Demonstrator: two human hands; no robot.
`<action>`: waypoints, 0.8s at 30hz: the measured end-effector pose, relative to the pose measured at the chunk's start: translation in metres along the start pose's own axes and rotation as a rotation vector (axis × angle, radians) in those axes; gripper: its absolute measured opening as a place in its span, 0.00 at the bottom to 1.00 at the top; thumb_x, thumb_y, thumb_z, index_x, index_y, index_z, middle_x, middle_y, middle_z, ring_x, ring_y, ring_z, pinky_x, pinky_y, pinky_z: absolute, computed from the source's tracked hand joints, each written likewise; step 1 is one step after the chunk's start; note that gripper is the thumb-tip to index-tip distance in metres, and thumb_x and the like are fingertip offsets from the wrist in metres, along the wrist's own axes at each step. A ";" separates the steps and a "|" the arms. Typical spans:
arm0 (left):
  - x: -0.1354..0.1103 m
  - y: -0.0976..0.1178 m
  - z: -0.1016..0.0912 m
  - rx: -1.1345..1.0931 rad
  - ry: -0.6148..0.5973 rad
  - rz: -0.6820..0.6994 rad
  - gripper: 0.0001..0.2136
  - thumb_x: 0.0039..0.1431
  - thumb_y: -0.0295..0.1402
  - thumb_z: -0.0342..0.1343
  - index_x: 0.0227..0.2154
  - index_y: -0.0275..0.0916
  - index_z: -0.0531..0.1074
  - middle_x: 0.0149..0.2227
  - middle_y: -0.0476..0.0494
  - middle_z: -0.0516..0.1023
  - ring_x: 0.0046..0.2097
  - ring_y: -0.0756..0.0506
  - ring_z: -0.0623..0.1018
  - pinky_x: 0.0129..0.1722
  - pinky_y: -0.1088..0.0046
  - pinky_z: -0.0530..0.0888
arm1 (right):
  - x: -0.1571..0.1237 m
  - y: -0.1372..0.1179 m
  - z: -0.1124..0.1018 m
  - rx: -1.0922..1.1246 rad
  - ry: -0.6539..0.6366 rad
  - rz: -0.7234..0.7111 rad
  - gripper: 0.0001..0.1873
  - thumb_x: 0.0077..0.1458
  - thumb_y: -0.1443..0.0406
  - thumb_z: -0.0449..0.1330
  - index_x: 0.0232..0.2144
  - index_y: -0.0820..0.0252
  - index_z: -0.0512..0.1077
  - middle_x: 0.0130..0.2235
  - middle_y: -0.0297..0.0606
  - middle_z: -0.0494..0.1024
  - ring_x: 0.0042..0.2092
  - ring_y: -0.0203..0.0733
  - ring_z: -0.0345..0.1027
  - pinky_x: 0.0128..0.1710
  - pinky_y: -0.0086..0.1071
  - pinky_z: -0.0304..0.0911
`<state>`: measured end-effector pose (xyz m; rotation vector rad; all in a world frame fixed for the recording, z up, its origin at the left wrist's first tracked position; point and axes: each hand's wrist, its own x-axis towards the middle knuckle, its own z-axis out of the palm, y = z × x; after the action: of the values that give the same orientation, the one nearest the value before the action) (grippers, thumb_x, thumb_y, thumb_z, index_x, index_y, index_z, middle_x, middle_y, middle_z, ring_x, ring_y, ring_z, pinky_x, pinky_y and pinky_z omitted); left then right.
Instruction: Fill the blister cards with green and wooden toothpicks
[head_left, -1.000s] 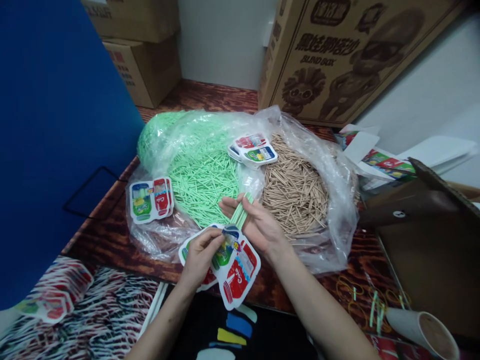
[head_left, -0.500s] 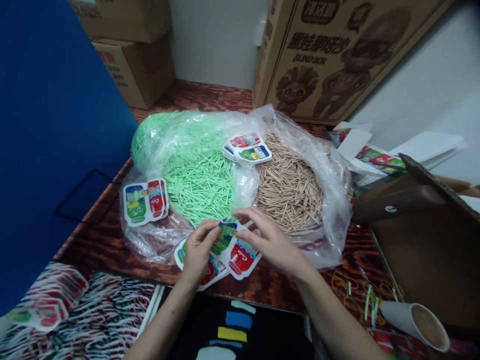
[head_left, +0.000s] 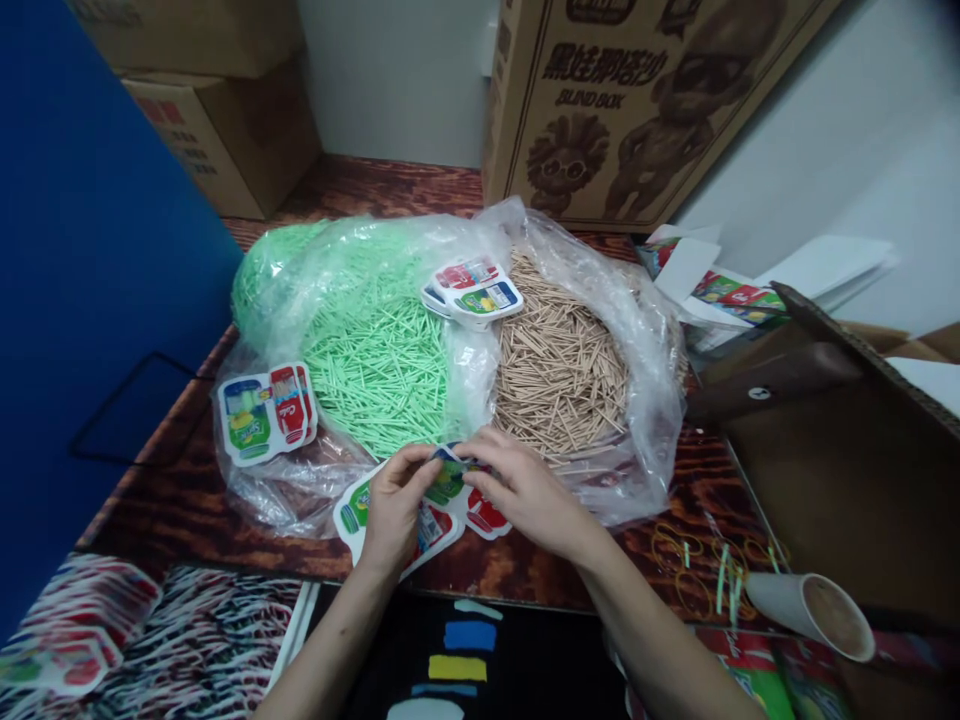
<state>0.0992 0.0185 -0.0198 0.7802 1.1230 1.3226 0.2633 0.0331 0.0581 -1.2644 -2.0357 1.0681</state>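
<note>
Beyond the hands stands a large printed cardboard box (head_left: 585,150). Nearer, just ahead of them, clear plastic holds green sticks (head_left: 375,370) and, farther right, brown sticks (head_left: 562,370). The left hand (head_left: 394,505) pinches a red-and-green packet (head_left: 450,484) between both hands; the right hand (head_left: 525,492) curls its fingers at the packet's top, its grip unclear. Another packet (head_left: 354,512) shows beneath the left hand.

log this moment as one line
left hand: pinching printed card | right hand: touching same card | beyond: green sticks, brown sticks in clear plastic
</note>
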 end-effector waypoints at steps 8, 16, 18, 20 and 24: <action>0.005 -0.001 -0.002 0.024 -0.016 -0.022 0.07 0.49 0.36 0.63 0.28 0.39 0.74 0.31 0.49 0.76 0.34 0.50 0.74 0.36 0.76 0.71 | -0.003 0.008 -0.002 0.032 -0.004 -0.019 0.16 0.59 0.71 0.53 0.47 0.51 0.73 0.39 0.37 0.73 0.42 0.41 0.68 0.44 0.34 0.62; 0.014 0.036 -0.021 0.343 -0.674 -0.372 0.17 0.39 0.34 0.69 0.35 0.38 0.75 0.28 0.50 0.76 0.29 0.48 0.73 0.29 0.75 0.70 | -0.016 -0.002 0.004 0.121 0.191 0.027 0.08 0.57 0.70 0.57 0.38 0.56 0.72 0.35 0.33 0.77 0.37 0.38 0.71 0.39 0.31 0.63; 0.013 0.036 -0.018 0.468 -0.676 -0.389 0.14 0.43 0.37 0.66 0.32 0.36 0.75 0.26 0.50 0.75 0.28 0.49 0.71 0.29 0.75 0.70 | -0.016 0.000 0.005 0.129 0.217 0.050 0.06 0.57 0.69 0.57 0.37 0.57 0.72 0.35 0.33 0.77 0.37 0.38 0.71 0.39 0.30 0.62; 0.010 0.033 -0.013 0.521 -0.573 -0.341 0.12 0.49 0.39 0.62 0.32 0.36 0.75 0.28 0.49 0.76 0.30 0.48 0.72 0.32 0.73 0.71 | -0.016 0.005 0.005 0.095 0.239 0.092 0.04 0.58 0.69 0.57 0.36 0.58 0.71 0.35 0.33 0.76 0.36 0.37 0.69 0.38 0.30 0.61; 0.006 0.027 -0.006 0.503 -0.403 -0.246 0.11 0.52 0.40 0.58 0.31 0.35 0.76 0.30 0.47 0.78 0.32 0.46 0.73 0.34 0.72 0.72 | -0.020 0.018 0.007 -0.082 0.266 0.046 0.12 0.60 0.67 0.55 0.23 0.59 0.66 0.28 0.33 0.68 0.33 0.37 0.62 0.33 0.30 0.55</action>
<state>0.0841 0.0275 0.0019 1.1718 1.1863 0.6382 0.2755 0.0173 0.0391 -1.4188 -1.8716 0.7951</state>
